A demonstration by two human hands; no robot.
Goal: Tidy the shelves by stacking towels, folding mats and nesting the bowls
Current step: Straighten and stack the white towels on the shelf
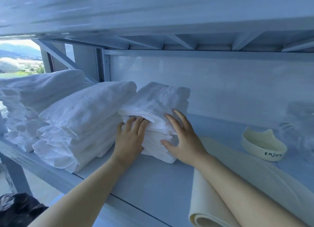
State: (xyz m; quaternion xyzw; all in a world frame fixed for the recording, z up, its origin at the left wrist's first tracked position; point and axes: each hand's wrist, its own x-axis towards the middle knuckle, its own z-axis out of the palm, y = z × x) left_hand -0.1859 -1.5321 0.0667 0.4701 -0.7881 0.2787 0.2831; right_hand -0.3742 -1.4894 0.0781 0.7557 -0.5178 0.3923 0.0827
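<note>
Three stacks of folded white towels stand on the white shelf [153, 181]. The small right stack [158, 99] is between my hands. My left hand [130, 136] presses its front left side, with fingertips tucked between the layers. My right hand [181, 138] lies flat and spread against its front right side. A larger stack [81, 123] sits just left of it, and a third stack [35, 94] stands at the far left. A cream mat [209, 191], folded over, lies on the shelf under my right forearm. A cream bowl [264, 144] with cat ears and the word "Enjoy" stands to the right.
The upper shelf [153, 23] hangs low overhead with diagonal braces. More white fabric [300, 125], blurred, sits at the far right. A black object [18, 208] shows at the bottom left. A window with a landscape is behind the left stacks.
</note>
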